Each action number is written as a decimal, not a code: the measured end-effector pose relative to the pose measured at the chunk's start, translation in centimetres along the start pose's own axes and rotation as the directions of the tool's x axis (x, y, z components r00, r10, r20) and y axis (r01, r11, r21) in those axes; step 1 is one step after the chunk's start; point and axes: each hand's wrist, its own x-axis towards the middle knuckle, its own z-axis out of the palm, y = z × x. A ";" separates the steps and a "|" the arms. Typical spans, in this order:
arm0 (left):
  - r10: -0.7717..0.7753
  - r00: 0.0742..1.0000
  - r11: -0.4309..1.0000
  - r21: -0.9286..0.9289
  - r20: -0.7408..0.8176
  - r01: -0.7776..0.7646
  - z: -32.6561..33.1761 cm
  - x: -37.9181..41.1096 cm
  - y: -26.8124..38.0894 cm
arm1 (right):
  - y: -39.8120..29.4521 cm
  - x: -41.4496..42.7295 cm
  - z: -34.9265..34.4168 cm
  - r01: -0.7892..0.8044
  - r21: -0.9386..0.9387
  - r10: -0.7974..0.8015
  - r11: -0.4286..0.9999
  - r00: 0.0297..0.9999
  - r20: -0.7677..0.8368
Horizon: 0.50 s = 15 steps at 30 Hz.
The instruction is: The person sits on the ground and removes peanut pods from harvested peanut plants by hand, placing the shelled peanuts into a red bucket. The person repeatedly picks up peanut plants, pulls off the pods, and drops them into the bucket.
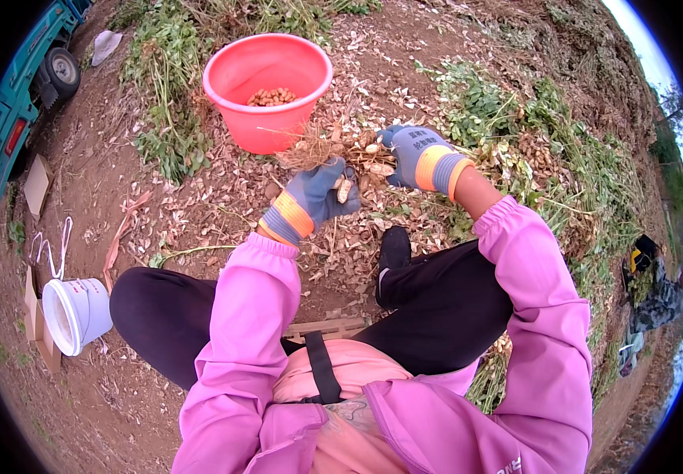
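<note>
Both my hands wear blue-grey coated work gloves with orange-striped cuffs. Between them is a peanut plant's cluster of pods (377, 160), with dry, thin roots (307, 149) reaching left towards a red plastic bucket (238, 127). My left hand (321, 192) is curled under the root end, and pale peanut pods (344, 189) show between its fingers. From the right, my right hand (412, 154) grips the cluster between thumb and fingers; its fingertips are partly hidden. A small heap of loose peanuts (271, 97) lies inside the bucket, just beyond my left hand.
Pulled peanut plants (495, 112) lie to the right and more (166, 89) at upper left. A white bucket (89, 308) lies tilted beside cardboard (39, 186). A teal vehicle (12, 112) stands at far left. Another person (658, 302) is at far right.
</note>
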 end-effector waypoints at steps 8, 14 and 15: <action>-0.007 0.974 0.971 -0.232 0.227 0.061 0.7 0.5 -0.2 | 0.8 0.4 0.9 0.002 0.089 0.004 0.996 0.998 -0.064; -0.009 0.959 0.909 -0.397 0.282 0.125 0.0 0.7 -1.0 | 0.5 0.4 0.5 -0.027 0.067 0.029 0.997 0.999 -0.039; -0.016 0.964 0.906 -0.405 0.266 0.126 0.1 0.8 -1.1 | 0.4 0.3 0.5 -0.025 0.071 0.028 0.997 0.999 -0.038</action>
